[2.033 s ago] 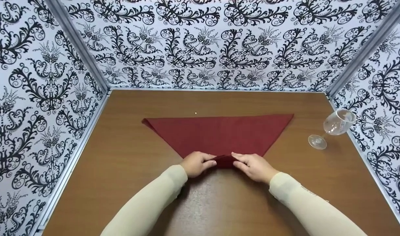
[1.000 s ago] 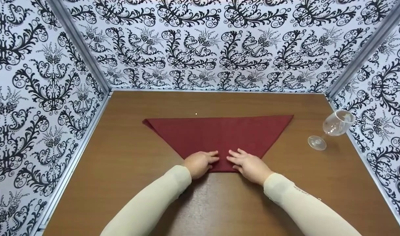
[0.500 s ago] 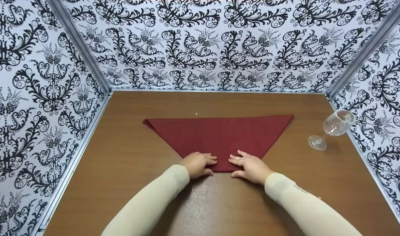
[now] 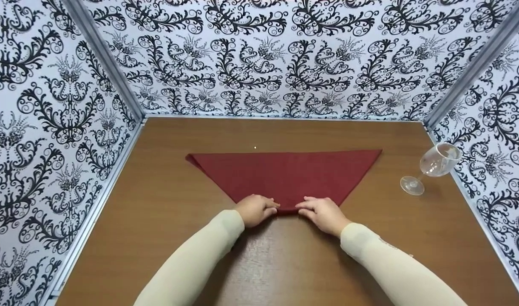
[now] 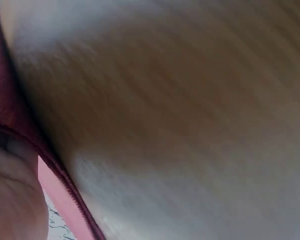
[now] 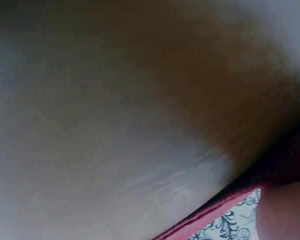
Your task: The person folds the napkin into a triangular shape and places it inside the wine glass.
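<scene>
A dark red cloth napkin lies folded on the wooden table, its long edge at the back and its short folded edge toward me. At the left end of that near edge, my left hand pinches the cloth between thumb and fingers. My right hand pinches the right end the same way. Between the two hands the edge is slightly raised. Part of the left hand shows in the left wrist view beside the napkin's hem. The right wrist view catches a bit of the right hand near the cloth edge.
An upright stemmed wine glass stands at the table's right side, apart from the napkin. White walls with black scroll patterns enclose the wooden table at the back and both sides.
The hands first held the lifted near fold, then lay flat on the napkin with fingers spread. Now thumbs and fingers have closed on the near edge, which has risen a little.
</scene>
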### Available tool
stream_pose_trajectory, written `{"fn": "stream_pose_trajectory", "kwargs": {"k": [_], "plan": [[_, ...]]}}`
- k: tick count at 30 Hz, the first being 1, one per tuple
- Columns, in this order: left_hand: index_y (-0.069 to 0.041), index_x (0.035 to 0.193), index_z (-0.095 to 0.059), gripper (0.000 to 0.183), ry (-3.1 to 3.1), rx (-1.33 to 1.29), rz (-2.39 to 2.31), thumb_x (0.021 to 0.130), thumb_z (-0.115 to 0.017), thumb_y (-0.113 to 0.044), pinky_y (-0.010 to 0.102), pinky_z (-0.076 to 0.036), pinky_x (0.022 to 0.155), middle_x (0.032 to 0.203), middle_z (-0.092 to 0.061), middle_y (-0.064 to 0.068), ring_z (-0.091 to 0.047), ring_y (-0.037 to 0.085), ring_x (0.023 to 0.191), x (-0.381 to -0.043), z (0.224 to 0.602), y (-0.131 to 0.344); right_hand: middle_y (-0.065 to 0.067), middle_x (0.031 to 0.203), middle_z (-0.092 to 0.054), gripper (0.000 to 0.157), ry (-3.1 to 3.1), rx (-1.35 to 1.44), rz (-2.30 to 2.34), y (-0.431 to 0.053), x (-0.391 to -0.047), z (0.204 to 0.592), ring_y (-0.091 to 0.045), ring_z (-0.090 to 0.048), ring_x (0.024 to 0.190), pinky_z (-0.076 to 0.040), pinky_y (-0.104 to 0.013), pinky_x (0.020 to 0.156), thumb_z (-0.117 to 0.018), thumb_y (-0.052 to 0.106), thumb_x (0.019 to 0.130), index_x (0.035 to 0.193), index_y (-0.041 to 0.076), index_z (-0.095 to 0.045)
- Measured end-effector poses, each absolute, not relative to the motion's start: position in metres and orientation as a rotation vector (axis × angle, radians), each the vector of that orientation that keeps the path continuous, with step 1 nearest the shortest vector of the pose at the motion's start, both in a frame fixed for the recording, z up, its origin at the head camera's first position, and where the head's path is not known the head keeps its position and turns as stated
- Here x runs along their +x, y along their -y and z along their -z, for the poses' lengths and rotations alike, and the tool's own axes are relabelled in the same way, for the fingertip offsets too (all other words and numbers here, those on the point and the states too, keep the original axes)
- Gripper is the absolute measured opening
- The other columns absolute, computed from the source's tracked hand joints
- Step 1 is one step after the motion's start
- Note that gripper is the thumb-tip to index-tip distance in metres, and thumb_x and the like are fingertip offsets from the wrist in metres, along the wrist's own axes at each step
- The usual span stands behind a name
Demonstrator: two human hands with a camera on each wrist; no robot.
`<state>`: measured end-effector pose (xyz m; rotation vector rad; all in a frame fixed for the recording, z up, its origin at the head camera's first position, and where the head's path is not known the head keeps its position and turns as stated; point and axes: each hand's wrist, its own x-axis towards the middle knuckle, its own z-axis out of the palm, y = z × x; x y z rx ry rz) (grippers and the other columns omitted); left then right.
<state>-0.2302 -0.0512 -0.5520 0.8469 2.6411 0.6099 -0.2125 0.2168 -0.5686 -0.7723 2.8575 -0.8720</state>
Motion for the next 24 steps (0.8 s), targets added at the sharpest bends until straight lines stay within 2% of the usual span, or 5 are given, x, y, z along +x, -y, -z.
{"fn": "stream_pose_trajectory", "kwargs": {"k": [8, 13, 16, 20, 24], "plan": [[-0.01, 0.096, -0.083, 0.026, -2.701, 0.597, -0.926, 0.103, -0.068, -0.03, 0.041, -0.057, 0.093, 0.1, -0.079, 0.003, -0.072, 0.021, 0.1, -0.232, 0.552, 0.048, -0.002, 0.124, -0.078, 0.023, -2.863, -0.597, 1.027, -0.213, -0.215, 0.567, -0.026, -0.072, 0.121, -0.056, -0.049, 0.104, -0.072, 0.019, 0.1, 0.122, 0.014, -0.079], [-0.013, 0.103, -0.08, 0.009, -2.689, 0.475, -1.058, 0.098, -0.076, -0.018, 0.041, -0.054, 0.103, 0.112, -0.076, 0.003, -0.069, 0.022, 0.114, -0.235, 0.558, 0.048, -0.002, 0.119, -0.079, 0.019, -2.861, -0.56, 1.002, -0.211, -0.221, 0.568, -0.027, -0.073, 0.118, -0.055, -0.049, 0.104, -0.072, 0.016, 0.1, 0.116, 0.014, -0.081], [-0.016, 0.109, -0.081, 0.013, -2.685, 0.489, -1.048, 0.097, -0.075, -0.013, 0.042, -0.052, 0.109, 0.12, -0.076, 0.003, -0.068, 0.023, 0.122, -0.237, 0.561, 0.049, -0.005, 0.118, -0.077, 0.02, -2.909, -0.593, 0.98, -0.21, -0.224, 0.569, -0.028, -0.071, 0.118, -0.054, -0.049, 0.104, -0.073, 0.009, 0.098, 0.115, 0.013, -0.081], [-0.015, 0.108, -0.083, 0.015, -2.705, 0.561, -0.994, 0.098, -0.073, -0.011, 0.042, -0.051, 0.109, 0.119, -0.076, 0.005, -0.068, 0.024, 0.122, -0.238, 0.563, 0.048, -0.012, 0.136, -0.072, 0.03, -2.924, -0.831, 0.865, -0.209, -0.221, 0.571, -0.036, -0.063, 0.133, -0.048, -0.057, 0.113, -0.069, 0.002, 0.097, 0.124, 0.011, -0.078], [-0.014, 0.112, -0.083, 0.017, -2.71, 0.621, -0.963, 0.099, -0.072, -0.011, 0.041, -0.052, 0.109, 0.118, -0.075, 0.005, -0.068, 0.023, 0.12, -0.24, 0.562, 0.049, -0.008, 0.149, -0.063, 0.036, -2.751, -0.886, 0.798, -0.215, -0.22, 0.572, -0.04, -0.05, 0.148, -0.036, -0.069, 0.119, -0.065, 0.01, 0.103, 0.137, 0.015, -0.072]]}}
